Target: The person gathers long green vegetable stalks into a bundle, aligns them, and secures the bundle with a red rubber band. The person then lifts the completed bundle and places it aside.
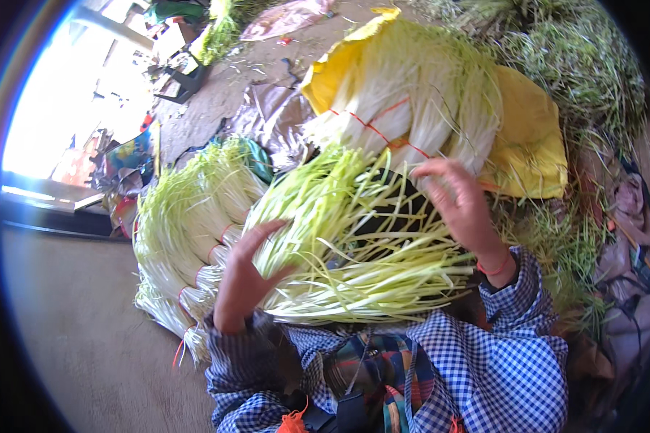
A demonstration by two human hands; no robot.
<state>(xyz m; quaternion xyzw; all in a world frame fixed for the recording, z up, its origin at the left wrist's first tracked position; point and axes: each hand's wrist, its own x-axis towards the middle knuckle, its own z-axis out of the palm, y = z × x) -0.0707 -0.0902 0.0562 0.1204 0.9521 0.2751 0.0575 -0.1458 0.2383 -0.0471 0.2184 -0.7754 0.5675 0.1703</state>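
Observation:
Loose pale yellow-green leafy stalks [357, 281], perhaps blanched chives, are spread before me. My left hand [249, 270] lies at their left side, thumb and fingers spread; whether any stalks are held beneath it is hidden. My right hand [455, 203] is raised over the tips at the right, its fingers bent and apart with no bundle in them. Left of my left hand, several bundles [189, 211] are tied with red string. Beyond my hands, more white-stemmed stalks [411, 92] rest on a yellow sheet [531, 135], with red strings [368, 125] lying across them.
Heaped green grass-like trimmings [574, 70] lie at the upper right. A crumpled brownish plastic sheet [268, 116] is between the bundles and the yellow sheet. Crumpled cloth [628, 249] lies at the right edge. Mixed litter and a black tray-like object [187, 81] are at the upper left.

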